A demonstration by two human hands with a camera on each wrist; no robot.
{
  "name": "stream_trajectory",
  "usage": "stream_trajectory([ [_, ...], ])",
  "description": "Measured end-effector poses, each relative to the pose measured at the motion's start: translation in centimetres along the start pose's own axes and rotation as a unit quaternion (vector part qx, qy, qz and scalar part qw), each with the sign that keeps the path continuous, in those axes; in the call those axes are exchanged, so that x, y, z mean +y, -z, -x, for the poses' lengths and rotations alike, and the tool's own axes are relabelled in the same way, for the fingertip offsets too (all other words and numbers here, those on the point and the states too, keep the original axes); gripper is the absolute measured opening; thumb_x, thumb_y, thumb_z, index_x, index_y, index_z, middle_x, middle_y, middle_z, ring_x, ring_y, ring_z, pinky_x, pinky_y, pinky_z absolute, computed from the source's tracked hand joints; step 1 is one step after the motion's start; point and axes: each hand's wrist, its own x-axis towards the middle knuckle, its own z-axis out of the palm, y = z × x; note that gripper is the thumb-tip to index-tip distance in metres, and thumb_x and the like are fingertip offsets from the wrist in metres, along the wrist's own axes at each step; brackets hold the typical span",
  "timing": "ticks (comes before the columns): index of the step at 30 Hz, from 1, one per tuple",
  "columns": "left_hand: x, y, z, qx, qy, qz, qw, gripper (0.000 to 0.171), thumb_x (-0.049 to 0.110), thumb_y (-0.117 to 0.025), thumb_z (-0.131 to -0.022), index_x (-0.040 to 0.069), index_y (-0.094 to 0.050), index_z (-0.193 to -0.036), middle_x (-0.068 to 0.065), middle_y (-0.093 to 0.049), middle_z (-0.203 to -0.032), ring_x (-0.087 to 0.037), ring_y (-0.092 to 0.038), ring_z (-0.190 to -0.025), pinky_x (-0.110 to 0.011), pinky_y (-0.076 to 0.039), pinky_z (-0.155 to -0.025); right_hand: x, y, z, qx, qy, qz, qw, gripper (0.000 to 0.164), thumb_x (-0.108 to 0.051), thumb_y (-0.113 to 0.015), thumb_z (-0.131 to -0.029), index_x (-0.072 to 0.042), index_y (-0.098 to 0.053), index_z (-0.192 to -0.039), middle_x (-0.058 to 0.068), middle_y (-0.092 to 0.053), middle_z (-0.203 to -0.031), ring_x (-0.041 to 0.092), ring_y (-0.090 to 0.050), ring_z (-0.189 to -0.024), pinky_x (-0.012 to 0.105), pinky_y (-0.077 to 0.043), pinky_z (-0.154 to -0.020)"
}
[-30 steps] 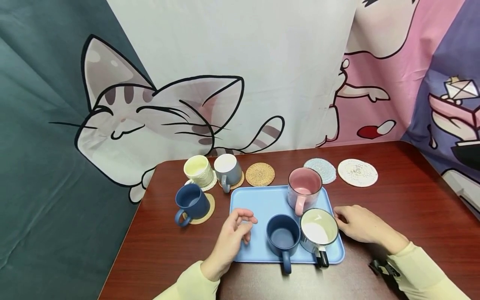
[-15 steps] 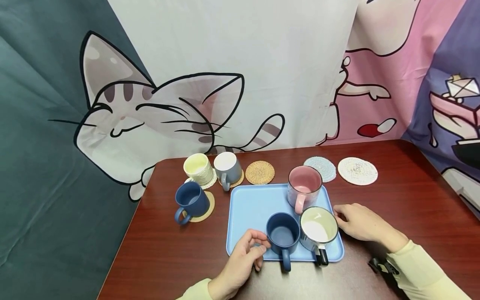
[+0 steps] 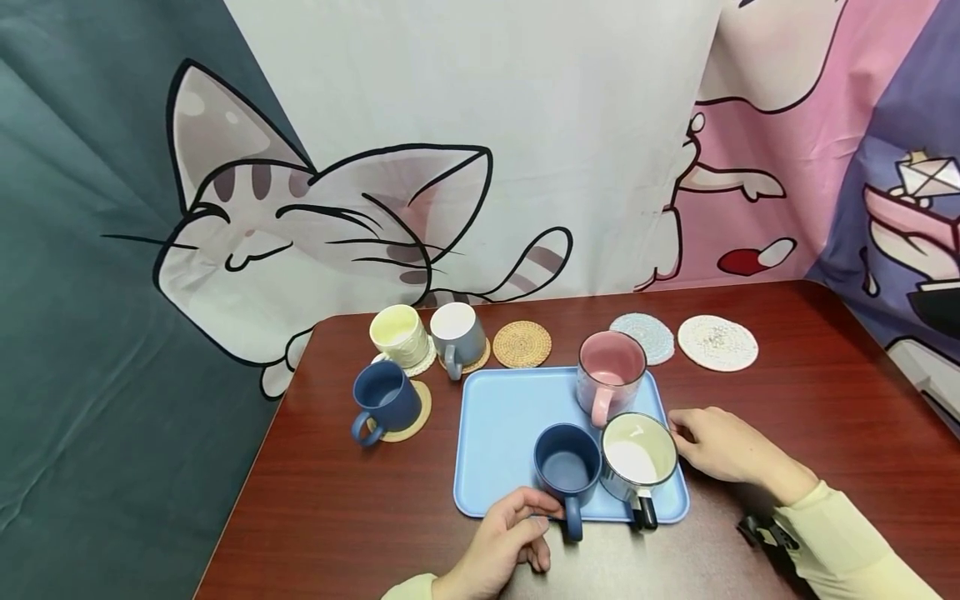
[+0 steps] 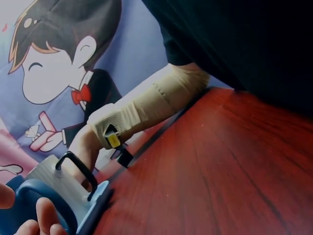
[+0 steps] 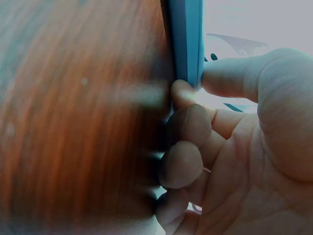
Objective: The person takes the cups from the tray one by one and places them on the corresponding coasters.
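Holding nothing in the left grip (image 3: 498, 543), with fingers loosely bent just beside the handle of the navy mug (image 3: 567, 461) on the blue tray (image 3: 491, 442); pinching that rim in the right grip (image 3: 711, 443). Could knock the white mug (image 3: 636, 457), between both grips, by lifting askew.

On the tray (image 3: 491, 442), the back mug (image 3: 611, 372) stands behind the near-right mug (image 3: 637, 450), the near-left mug (image 3: 567, 460) just beside the latter. Left and behind-left of the tray, three other mugs (image 3: 386, 396) sit on coasters (image 3: 422, 417); two further coasters (image 3: 522, 344) lie behind it, a third coaster (image 3: 718, 342) behind-right. The right hand (image 3: 722, 445) is at its right side, the left hand (image 3: 510, 533) before the near-left mug, perhaps touching its handle (image 3: 573, 520).
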Motion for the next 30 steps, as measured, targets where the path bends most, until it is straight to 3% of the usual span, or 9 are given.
stream_trajectory([
  [4, -0.3, -0.2, 0.2, -0.031, 0.002, 0.005, 0.9995, 0.043, 0.006, -0.049, -0.102, -0.021, -0.043, -0.136, -0.01, -0.067, -0.118, 0.0, -0.063, -0.064, -0.015, -0.051, -0.064, 0.0, 0.0, 0.0, 0.001, 0.0, 0.0, 1.0, 0.031, -0.013, -0.067, -0.093, -0.026, -0.049, -0.071, -0.014, -0.037, -0.061, 0.002, -0.036, -0.057, 0.023, -0.032, -0.056],
  [8, -0.6, -0.5, 0.3, -0.071, 0.017, 0.021, 0.9971, 0.045, 0.007, -0.047, -0.105, -0.017, -0.041, -0.142, -0.032, -0.059, -0.137, 0.0, -0.066, -0.071, -0.016, -0.055, -0.069, 0.1, 0.0, 0.0, 0.0, -0.002, 0.001, 1.0, 0.031, -0.013, -0.067, -0.092, -0.026, -0.049, -0.071, -0.014, -0.038, -0.061, 0.003, -0.036, -0.057, 0.023, -0.032, -0.056],
  [11, -0.8, -1.0, 0.4, -0.098, 0.022, 0.034, 0.9943, 0.045, 0.006, -0.046, -0.105, -0.015, -0.042, -0.144, -0.038, -0.047, -0.149, 0.0, -0.066, -0.077, -0.017, -0.056, -0.074, 0.1, 0.0, 0.0, -0.002, -0.003, 0.0, 1.0, 0.031, -0.013, -0.067, -0.093, -0.026, -0.049, -0.071, -0.014, -0.038, -0.061, 0.003, -0.036, -0.057, 0.023, -0.033, -0.057],
  [14, -0.9, -1.5, 0.4, -0.108, 0.011, 0.023, 0.9938, 0.043, 0.005, -0.046, -0.104, -0.012, -0.044, -0.143, -0.039, -0.045, -0.15, -0.001, -0.064, -0.081, -0.016, -0.056, -0.077, 0.0, 0.0, 0.0, -0.002, -0.002, 0.0, 1.0, 0.031, -0.013, -0.067, -0.093, -0.026, -0.049, -0.072, -0.014, -0.038, -0.061, 0.003, -0.036, -0.058, 0.023, -0.032, -0.056],
  [26, -0.1, -1.8, 0.3, -0.037, -0.027, -0.051, 0.9977, 0.036, 0.008, -0.05, -0.102, -0.02, -0.049, -0.125, -0.05, -0.049, -0.117, 0.002, -0.052, -0.071, -0.013, -0.048, -0.07, -0.1, 0.0, 0.0, 0.002, 0.001, 0.002, 1.0, 0.032, -0.013, -0.068, -0.093, -0.026, -0.048, -0.071, -0.014, -0.037, -0.06, 0.003, -0.036, -0.057, 0.023, -0.032, -0.056],
  [30, 0.4, -1.5, 0.4, -0.01, -0.03, -0.066, 0.9973, 0.034, 0.009, -0.052, -0.102, -0.021, -0.051, -0.119, -0.029, -0.058, -0.1, 0.002, -0.047, -0.066, -0.014, -0.045, -0.066, 0.0, 0.0, 0.0, 0.003, 0.0, 0.004, 1.0, 0.033, -0.013, -0.068, -0.093, -0.026, -0.048, -0.07, -0.014, -0.037, -0.06, 0.003, -0.036, -0.057, 0.023, -0.032, -0.056],
])
